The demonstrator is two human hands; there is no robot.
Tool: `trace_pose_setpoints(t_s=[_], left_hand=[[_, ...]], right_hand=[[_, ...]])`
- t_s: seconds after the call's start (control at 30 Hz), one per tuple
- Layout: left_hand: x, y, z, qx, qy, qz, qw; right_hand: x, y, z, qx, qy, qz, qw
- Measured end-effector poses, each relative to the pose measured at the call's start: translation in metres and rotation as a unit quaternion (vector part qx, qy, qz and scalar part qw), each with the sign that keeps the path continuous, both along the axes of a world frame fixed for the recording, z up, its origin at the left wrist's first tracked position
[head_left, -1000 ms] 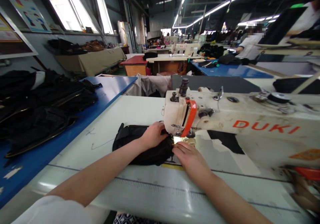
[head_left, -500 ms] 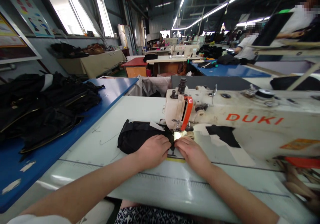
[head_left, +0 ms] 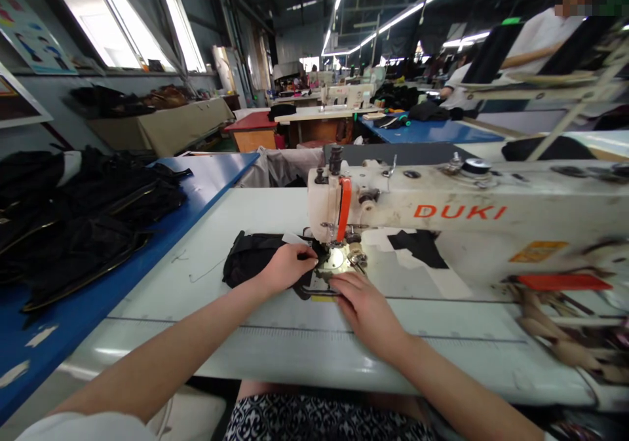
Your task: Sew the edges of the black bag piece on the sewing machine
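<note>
A black fabric piece, resembling a small pouch, lies on the sewing machine's bed left of the needle, with a white strip on top. My left hand is closed in a pinch at its right end, close to the presser foot. Fingers stretched and low, my right hand rests at the front of the lit needle plate, apart from my left hand; nothing shows in its grasp. The white sewing machine has an orange guard at its head.
Black garments or bags with gold zips are heaped on the blue table at left. Black and white scraps lie under the machine arm. Thread cones stand at upper right, near a co-worker in a white top.
My hands have moved apart, the left rising slightly toward the presser foot and the right drawing off the fabric. The needle plate shows more. The whole view has shifted a little.
</note>
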State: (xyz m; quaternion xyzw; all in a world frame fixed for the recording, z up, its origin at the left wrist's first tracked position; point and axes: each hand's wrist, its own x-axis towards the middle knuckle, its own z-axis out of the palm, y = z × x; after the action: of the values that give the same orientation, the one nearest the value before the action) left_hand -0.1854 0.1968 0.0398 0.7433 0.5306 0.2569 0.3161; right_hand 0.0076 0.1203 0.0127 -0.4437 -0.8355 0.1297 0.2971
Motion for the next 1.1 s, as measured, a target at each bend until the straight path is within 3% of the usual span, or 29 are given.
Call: trace_pose_setpoints(t_s=[0.2,0.43,0.6,0.7,0.83,1.0,1.1], left_hand=[[-0.001,0.013,0.003,-0.089,-0.061,0.023,0.994],[0.004,0.011,0.007,-0.066,-0.024,0.004,0.998],[0.017,-0.006,0.016,0.048,0.074,-0.017,0.996],[0.027,-0.017,0.02,0.158,0.154,-0.042,0.974],[0.034,-0.025,0.018,0.206,0.242,-0.086,0.944],[0.033,-0.031,0.006,0.242,0.303,-0.109,0.915],[0.033,-0.034,0.0,0.266,0.312,-0.115,0.905]], right_hand=[[-0.03,0.002,-0.003,-0.002,-0.024,0.006,1.0],[-0.036,0.005,0.001,-0.009,0.036,-0.038,0.999],[-0.046,0.005,0.001,-0.021,-0.013,-0.034,0.999],[-0.058,0.005,-0.002,-0.035,-0.044,-0.026,0.998],[-0.062,-0.006,0.001,-0.053,-0.058,0.02,0.997],[-0.029,-0.03,0.018,-0.063,-0.037,0.164,0.984],[-0.005,-0.024,0.021,-0.077,0.004,0.106,0.991]])
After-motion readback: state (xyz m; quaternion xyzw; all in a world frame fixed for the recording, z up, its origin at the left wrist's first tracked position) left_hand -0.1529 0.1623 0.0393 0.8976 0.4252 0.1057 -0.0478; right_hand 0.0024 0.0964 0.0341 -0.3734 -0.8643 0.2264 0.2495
